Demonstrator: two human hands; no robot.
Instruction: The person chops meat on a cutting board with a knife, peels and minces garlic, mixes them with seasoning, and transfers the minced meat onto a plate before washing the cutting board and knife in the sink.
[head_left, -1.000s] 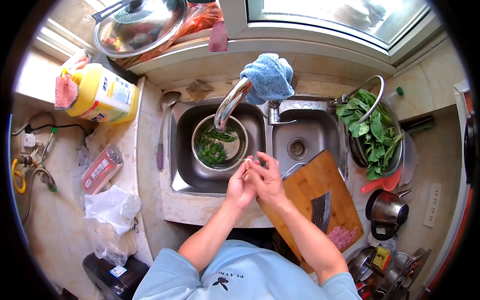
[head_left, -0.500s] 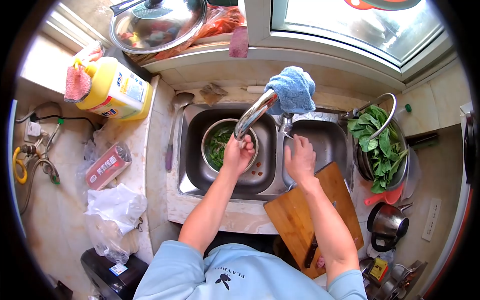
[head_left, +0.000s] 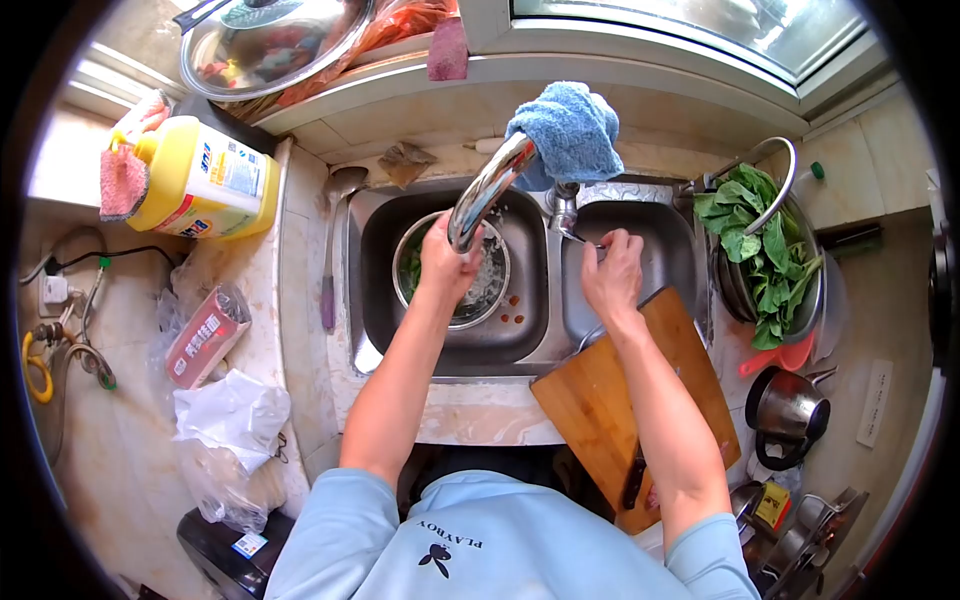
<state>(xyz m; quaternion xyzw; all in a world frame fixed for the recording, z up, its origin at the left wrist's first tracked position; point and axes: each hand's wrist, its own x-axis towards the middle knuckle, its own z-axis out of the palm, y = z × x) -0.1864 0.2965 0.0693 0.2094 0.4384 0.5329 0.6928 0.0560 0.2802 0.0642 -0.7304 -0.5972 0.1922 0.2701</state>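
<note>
Below the chrome faucet spout [head_left: 488, 190], my left hand [head_left: 447, 262] is curled over the metal bowl [head_left: 505, 283] in the left basin. What it holds, if anything, is hidden. The bowl has green vegetable pieces at its left and white, bubbly water at its right. My right hand [head_left: 612, 270] has its fingertips at the end of the faucet lever [head_left: 574, 236], over the right basin. A blue cloth [head_left: 568, 135] is draped on the faucet. Red-brown spots lie in the left basin beside the bowl.
A cutting board [head_left: 640, 400] with a dark-handled knife [head_left: 634, 478] lies under my right forearm. Leafy greens [head_left: 765, 250] fill a pot at the right, near a kettle [head_left: 787, 415]. A ladle [head_left: 340, 200] and a yellow bottle [head_left: 205, 180] are at the left.
My hands have parted since the earliest frame, the left to the spout, the right to the lever. White, bubbly water now shows in the bowl. The view has shifted.
</note>
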